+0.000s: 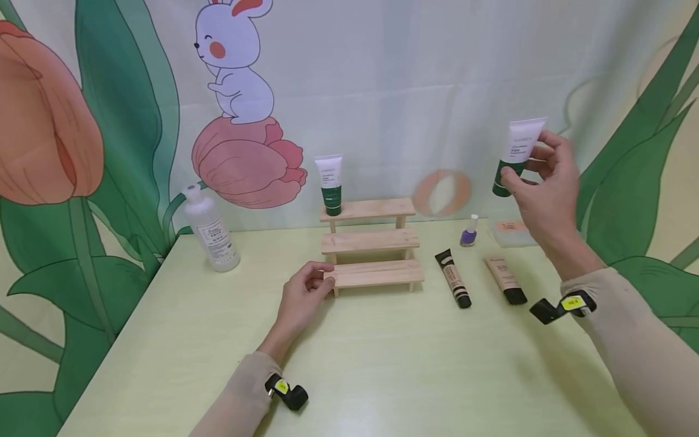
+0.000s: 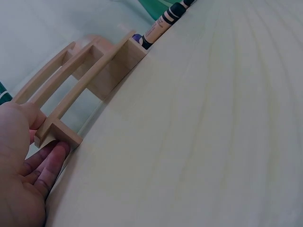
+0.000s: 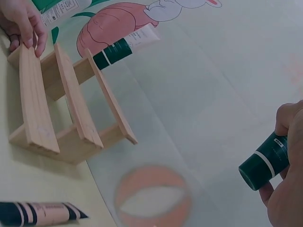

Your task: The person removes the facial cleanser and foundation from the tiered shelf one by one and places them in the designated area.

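Observation:
A three-tier wooden rack (image 1: pixel 377 241) stands at the table's middle back. My left hand (image 1: pixel 303 294) grips the left end of its lowest step, the thumb on the front edge; in the left wrist view the fingers (image 2: pixel 49 165) reach beneath that end. On the top step's left end a white and green squeeze tube (image 1: pixel 330 185) stands upright on its cap. To the right, my right hand (image 1: pixel 550 191) holds a second white and green tube (image 1: pixel 519 155) in the air, slightly tilted, cap down. In the right wrist view this tube's green cap (image 3: pixel 255 171) shows below the fingers.
Right of the rack lie a black-striped tube (image 1: pixel 453 279) and a beige BB tube (image 1: pixel 505 280). Behind them stand a purple nail polish bottle (image 1: pixel 468 233) and a flat clear packet (image 1: pixel 513 233). A white pump-style bottle (image 1: pixel 213 233) is at the left, before a printed curtain (image 1: pixel 371 91).

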A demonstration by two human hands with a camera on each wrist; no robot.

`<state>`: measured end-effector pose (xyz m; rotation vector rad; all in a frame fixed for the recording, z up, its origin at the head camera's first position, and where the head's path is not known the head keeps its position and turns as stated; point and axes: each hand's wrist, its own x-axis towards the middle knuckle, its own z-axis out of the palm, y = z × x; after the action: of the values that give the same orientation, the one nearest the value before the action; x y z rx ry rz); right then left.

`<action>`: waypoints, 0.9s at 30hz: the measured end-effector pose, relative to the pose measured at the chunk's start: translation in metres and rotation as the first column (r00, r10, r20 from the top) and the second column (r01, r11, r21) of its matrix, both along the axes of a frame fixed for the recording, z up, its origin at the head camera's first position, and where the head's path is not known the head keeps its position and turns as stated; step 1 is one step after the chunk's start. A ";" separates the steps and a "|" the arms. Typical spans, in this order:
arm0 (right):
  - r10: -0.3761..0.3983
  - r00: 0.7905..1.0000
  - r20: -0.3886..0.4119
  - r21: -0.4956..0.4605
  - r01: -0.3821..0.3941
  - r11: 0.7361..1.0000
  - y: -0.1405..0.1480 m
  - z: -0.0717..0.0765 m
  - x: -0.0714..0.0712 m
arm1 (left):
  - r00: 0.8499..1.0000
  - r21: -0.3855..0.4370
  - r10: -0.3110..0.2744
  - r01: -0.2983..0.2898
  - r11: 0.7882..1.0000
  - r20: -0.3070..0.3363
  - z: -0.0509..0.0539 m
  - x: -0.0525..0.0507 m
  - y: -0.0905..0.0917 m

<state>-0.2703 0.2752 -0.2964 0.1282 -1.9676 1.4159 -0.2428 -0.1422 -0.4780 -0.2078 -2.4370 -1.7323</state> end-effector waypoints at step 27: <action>-0.082 0.963 0.257 0.164 0.040 0.986 0.080 -0.099 0.112 | 1.000 0.001 -0.005 0.005 1.000 0.013 0.000 0.000 0.001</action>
<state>-0.1580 0.3548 -0.3956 -0.0527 -2.2807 1.2895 -0.2427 -0.1413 -0.4776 -0.2029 -2.4465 -1.7426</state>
